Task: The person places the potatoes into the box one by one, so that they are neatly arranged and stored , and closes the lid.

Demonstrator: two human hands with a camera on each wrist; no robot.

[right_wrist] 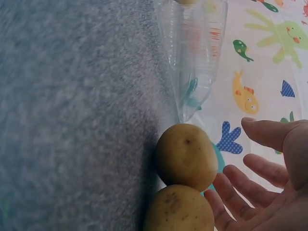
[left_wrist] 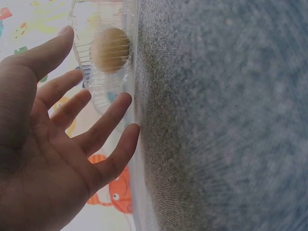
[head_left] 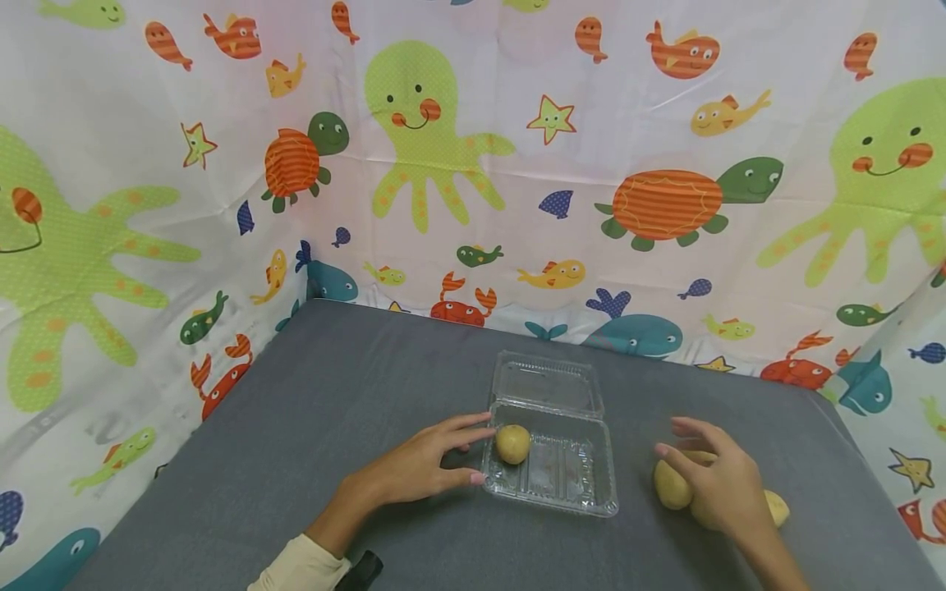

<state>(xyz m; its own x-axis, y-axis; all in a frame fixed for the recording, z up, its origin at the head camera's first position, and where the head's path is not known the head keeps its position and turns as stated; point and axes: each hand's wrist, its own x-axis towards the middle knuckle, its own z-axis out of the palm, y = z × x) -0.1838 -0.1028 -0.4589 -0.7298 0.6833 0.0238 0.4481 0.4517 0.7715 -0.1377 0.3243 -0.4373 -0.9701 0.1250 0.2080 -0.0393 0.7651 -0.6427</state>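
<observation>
An open clear plastic clamshell container (head_left: 611,460) lies on the grey cloth, its lid (head_left: 547,382) folded back toward the wall. One potato (head_left: 513,444) sits at the left inside its base. My left hand (head_left: 421,464) is at the container's left side, fingers spread and fingertips right at the rim; nothing is in its palm in the left wrist view. To the right, my right hand (head_left: 727,484) is over a group of potatoes (head_left: 671,486), partly hiding them. In the right wrist view its loosely bent fingers are beside two potatoes (right_wrist: 186,156), with thumb and fingers apart.
Grey cloth (head_left: 355,361) covers the table. A white curtain (head_left: 473,197) printed with sea animals hangs along the back and both sides. A dark strap (head_left: 360,572) shows by the left sleeve (head_left: 303,566).
</observation>
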